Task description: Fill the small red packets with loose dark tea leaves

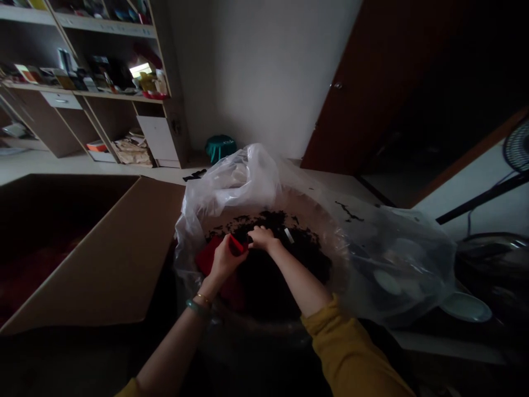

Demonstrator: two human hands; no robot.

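My left hand (225,258) is closed around a small red pouch (237,246), whose mouth gapes toward the right. My right hand (262,238) is right beside that mouth, its fingers curled together; what they pinch is too dark to make out. Both hands are over a wide, plastic-lined tub (330,226) holding a heap of dark, crumbly loose material (268,281). More red pouches (205,256) lie at the left inside the tub, partly under my left hand. On the heap, right of my right hand, rests a small white strip (289,235).
Left of the tub stands an open cardboard box (111,259) with dim red contents. Clear plastic sheeting (397,259) spreads rightward, with a pale dish (467,306) by its edge. A green-covered bin (220,148), shelves (111,25) and a fan (517,146) stand farther off.
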